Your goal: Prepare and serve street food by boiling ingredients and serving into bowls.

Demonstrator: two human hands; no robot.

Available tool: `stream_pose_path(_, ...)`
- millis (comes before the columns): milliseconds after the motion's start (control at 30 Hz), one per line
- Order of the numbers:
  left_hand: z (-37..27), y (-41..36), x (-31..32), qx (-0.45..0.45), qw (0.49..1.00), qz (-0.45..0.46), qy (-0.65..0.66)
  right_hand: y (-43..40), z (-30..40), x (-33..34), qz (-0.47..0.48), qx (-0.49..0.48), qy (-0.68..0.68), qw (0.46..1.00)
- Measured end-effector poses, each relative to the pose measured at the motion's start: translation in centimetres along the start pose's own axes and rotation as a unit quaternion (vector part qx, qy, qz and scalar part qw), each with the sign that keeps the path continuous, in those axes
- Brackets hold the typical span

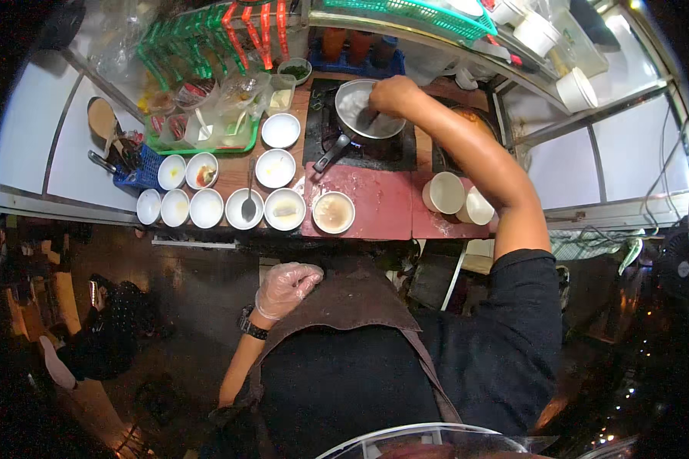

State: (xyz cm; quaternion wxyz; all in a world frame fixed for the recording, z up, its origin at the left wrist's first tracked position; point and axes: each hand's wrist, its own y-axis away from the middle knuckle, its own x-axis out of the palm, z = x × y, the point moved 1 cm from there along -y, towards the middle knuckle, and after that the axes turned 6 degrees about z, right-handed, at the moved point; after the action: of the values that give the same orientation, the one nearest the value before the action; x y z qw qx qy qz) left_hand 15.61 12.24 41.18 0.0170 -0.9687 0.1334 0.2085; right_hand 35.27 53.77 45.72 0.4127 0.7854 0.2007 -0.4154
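Observation:
My right hand (394, 98) is over the right side of a small saucepan (356, 109), fingers curled around a dark utensil that dips into it. The saucepan stands on a gas stove (322, 146) with a blue flame, its handle pointing to the lower left. White liquid or steam shows inside. My left hand (289, 290), in a clear plastic glove, is closed in front of the brown apron (350, 298) and holds nothing that I can see. On the red cutting board (373, 198) sits a bowl of light brown liquid (333, 212). Left of it a dark spoon (248, 203) rests in a white bowl (235, 218).
More white bowls (206, 208) line the counter's left front. Behind them are a green tray (247, 148) of containers and a blue utensil basket (143, 169). Two paper cups (443, 193) stand at the right, below a second pan (471, 115). A seated person (112, 327) is at far left.

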Motion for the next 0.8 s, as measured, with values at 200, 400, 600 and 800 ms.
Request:
stream_pose_path(200,0.3,0.4,-0.2,-0.032,0.999,-0.006,0.021,0.0,-3.2,-3.2,-0.062,0.067,-0.029,0.995)
stream_pose_path(400,0.1,0.8,-1.3,0.009,1.000,-0.011,-0.006,-2.1,-3.7,2.0,0.011,0.117,-0.087,0.989)
stream_pose_path(600,1.2,2.0,-2.4,0.005,1.000,-0.014,0.024,2.2,-1.9,-0.8,0.181,0.071,-0.065,0.979)
stream_pose_path(800,3.3,2.6,-4.9,0.022,1.000,0.000,0.018,10.8,6.6,-0.2,-0.143,0.322,-0.156,0.923)
